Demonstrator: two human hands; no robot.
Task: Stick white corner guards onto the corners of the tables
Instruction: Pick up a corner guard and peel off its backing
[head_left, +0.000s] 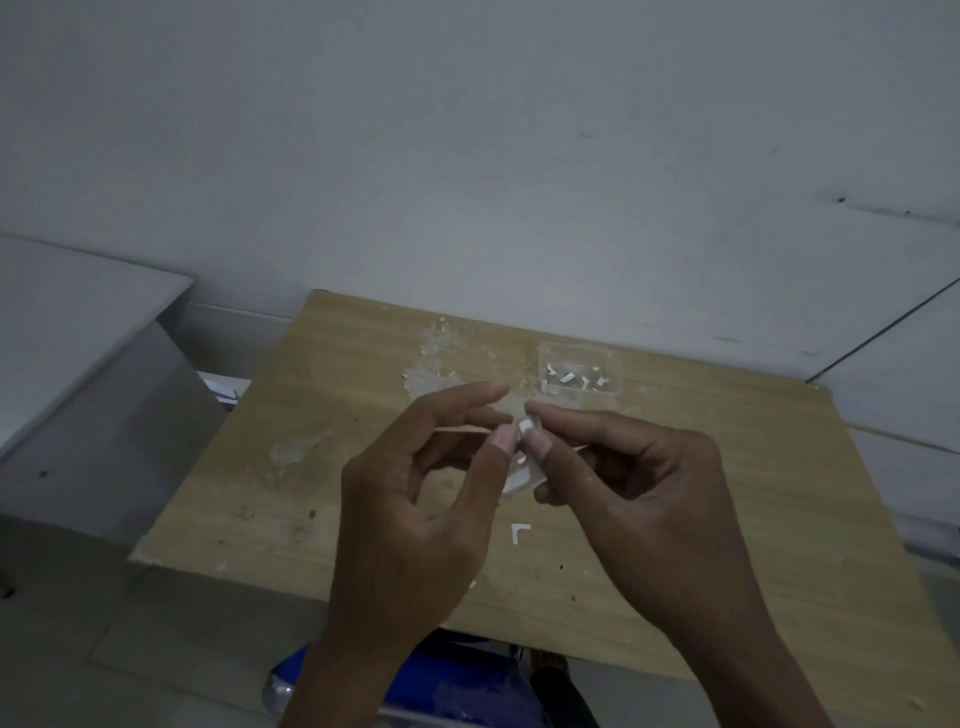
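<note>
Above the middle of a small wooden table (270, 509), my left hand (415, 499) and my right hand (639, 483) meet fingertip to fingertip. Between thumbs and forefingers they pinch a small white corner guard (525, 427); a pale strip (519, 480) hangs below it. A thin wooden stick (462, 429) lies across my left hand's fingers. One white L-shaped piece (519, 533) rests on the tabletop just below my hands. A clear plastic box (580, 375) holding several white pieces stands behind my hands.
Pale scraps (441, 358) are scattered on the table's far half, and a smear (296, 451) marks its left side. A grey-white cabinet (78, 374) stands to the left, a white surface (904, 358) to the right. A blue object (467, 686) sits under the table's near edge.
</note>
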